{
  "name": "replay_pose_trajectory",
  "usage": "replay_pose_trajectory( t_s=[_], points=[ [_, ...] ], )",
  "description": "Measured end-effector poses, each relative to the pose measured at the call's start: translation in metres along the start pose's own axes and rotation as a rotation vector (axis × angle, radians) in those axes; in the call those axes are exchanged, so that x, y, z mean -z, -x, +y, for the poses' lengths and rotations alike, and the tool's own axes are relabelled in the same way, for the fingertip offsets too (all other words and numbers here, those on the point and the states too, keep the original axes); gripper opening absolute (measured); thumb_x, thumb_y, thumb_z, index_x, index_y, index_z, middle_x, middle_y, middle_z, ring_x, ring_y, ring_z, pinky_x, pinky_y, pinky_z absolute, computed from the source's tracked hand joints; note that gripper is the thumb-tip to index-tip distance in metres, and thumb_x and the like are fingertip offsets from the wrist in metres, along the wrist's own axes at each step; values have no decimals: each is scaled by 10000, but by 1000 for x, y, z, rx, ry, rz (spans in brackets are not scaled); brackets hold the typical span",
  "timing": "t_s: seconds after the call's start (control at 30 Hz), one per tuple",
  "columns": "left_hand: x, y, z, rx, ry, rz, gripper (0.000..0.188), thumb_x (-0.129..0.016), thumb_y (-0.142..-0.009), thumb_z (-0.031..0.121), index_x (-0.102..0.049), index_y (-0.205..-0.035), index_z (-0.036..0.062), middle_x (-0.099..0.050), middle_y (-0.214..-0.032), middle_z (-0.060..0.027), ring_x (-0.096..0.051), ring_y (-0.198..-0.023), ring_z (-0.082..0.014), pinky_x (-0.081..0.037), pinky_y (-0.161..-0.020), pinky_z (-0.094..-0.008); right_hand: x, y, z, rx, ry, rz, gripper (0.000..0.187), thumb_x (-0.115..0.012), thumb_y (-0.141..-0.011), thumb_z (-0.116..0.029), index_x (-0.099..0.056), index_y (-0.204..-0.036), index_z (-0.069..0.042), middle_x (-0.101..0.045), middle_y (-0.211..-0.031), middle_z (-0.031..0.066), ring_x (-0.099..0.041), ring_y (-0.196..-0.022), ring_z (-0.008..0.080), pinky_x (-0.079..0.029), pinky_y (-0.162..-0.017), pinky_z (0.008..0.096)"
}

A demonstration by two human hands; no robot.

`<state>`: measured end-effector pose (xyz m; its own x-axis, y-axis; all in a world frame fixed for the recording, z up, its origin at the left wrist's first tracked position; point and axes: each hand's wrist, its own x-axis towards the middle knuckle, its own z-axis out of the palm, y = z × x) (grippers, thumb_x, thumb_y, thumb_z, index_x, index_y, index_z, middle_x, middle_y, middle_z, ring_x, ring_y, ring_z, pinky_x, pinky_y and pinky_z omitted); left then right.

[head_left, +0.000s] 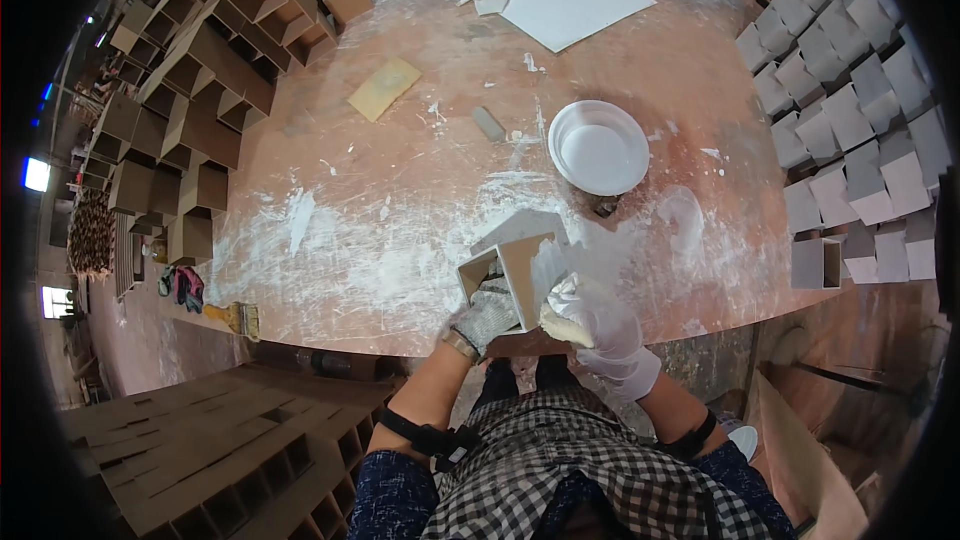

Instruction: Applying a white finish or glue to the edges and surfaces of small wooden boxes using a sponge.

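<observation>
My left hand point(487, 310), in a grey knit glove, reaches into the open end of a small brown cardboard box point(519, 280). Its fingers are partly hidden by the walls, and it holds the box up at the table's near edge. A wet white smear point(547, 265) covers part of the box's right side. Beside that side is my right hand point(605, 325), in a loose clear plastic glove, closed round a cream-coloured sponge point(565, 326) coated with white paste. Farther off on the table, to the right, stands a white round tub point(598, 147).
Brown boxes point(195, 140) are stacked at the left, and grey-white coated ones point(855, 120) at the right. On the white-stained table point(400, 170) lie a white sheet point(580, 5), a yellowish pad point(385, 88), a small grey block point(488, 124) and a brush point(240, 319). More boxes point(220, 450) fill the lower left.
</observation>
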<state>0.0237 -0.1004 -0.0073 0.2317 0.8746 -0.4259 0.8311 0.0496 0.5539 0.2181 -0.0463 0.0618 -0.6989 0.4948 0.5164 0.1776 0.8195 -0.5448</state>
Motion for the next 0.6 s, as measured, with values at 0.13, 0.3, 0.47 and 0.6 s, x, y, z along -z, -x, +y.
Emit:
replay_pose_trajectory(
  t_s=[0.13, 0.3, 0.47, 0.6],
  points=[
    [0, -6, -2, -64, 40, -23, 450, -546, -861, 274, -531, -1226, 13, -524, -1248, -210, -476, -1176, -363, -348, -1029, -423, -22, -14, 17, -79, 189, 97, 209, -649, -713, -46, -680, -904, -126, -660, -946, 78, -630, -904, 274, -505, -779, 351],
    [-14, -11, -12, -179, -60, 97, 504, -555, -858, 297, -498, -1264, 5, -473, -1298, -230, -425, -1219, -384, -298, -1069, -434, -30, -30, 30, -249, 99, 51, 192, -665, -715, -56, -675, -903, -92, -660, -956, 97, -631, -925, 271, -506, -785, 349],
    [-25, -15, -24, -102, 271, 71, 527, -560, -858, 309, -481, -1284, 10, -472, -1298, -231, -425, -1217, -393, -297, -1072, -431, -22, 5, -17, -169, 114, 190, 295, -715, -702, -90, -656, -989, -56, -648, -876, 122, -648, -814, 281, -521, -717, 355],
    [-70, -27, -54, -149, 830, 255, 346, -531, -909, 223, -553, -1197, 33, -581, -1178, -125, -546, -1082, -252, -422, -959, -333, -42, -23, 13, -53, 174, 229, 308, -708, -714, -90, -663, -1019, -85, -650, -901, 106, -642, -838, 275, -517, -740, 346]
  ],
)
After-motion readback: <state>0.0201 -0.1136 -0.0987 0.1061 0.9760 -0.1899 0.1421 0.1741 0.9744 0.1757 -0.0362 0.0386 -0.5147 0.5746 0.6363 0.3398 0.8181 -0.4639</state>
